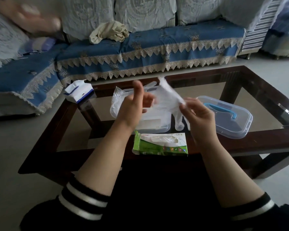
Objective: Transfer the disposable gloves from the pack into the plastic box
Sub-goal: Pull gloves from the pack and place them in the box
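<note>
A dark wooden coffee table with a glass top stands before a sofa draped in blue cloth with cream lace trim, on which a crumpled beige cloth lies. At the table's far left corner sits a white-and-blue tissue pack; toward the right lies a clear plastic lid with a blue handle, flat on the glass and just beside the hands. Near the table's front edge lies the green-and-white cardboard pack of gloves, its left end flap open. Above it, both hands are raised over the table with a thin transparent disposable glove stretched between them: the right hand pinches the glove's upper edge between thumb and fingertips, while the left hand has its curled fingers against the glove's other side, index finger raised. The glove's finger ends hang down between the hands, reaching toward the table. Directly behind and under the hands stands the clear rectangular plastic box, largely hidden by them, with more crumpled transparent gloves spilling over its left rim.
</note>
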{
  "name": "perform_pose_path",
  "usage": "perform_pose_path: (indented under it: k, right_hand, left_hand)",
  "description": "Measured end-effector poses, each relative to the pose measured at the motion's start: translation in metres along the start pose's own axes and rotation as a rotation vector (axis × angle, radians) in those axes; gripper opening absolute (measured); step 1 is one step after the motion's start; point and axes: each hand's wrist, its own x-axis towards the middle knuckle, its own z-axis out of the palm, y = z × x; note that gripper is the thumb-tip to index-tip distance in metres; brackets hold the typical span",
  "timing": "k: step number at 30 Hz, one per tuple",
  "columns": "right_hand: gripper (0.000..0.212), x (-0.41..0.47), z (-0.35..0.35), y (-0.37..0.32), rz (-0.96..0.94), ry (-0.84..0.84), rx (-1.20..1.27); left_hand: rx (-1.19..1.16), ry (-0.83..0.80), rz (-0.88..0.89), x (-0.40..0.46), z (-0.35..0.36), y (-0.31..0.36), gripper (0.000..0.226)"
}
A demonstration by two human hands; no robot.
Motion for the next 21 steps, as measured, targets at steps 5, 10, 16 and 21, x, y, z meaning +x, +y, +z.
perform_pose_path:
  k: [5, 10, 16, 21]
  right_hand:
    - [0.026, -0.004, 0.009, 0.011, -0.165, -0.059, -0.507]
    - [0.104, -0.002, 0.000, 0.008, -0.010, -0.060, -0.382]
    - [0.093, 0.007, -0.010, 0.004, 0.255, -0.268, -0.403]
    - [0.025, 0.012, -0.012, 0.000, 0.394, -0.073, -0.185]
  left_hand:
    - [0.241, -0.066, 0.014, 0.027, 0.009, 0.014, 0.042]
    - [0.276, -0.331, 0.168, 0.034, 0.003, 0.015, 0.016]
    - [0.298, -0.467, 0.229, 0.039, -0.006, 0.018, 0.026]
    - [0.342, -0.293, 0.275, 0.059, -0.018, 0.013, 0.025]
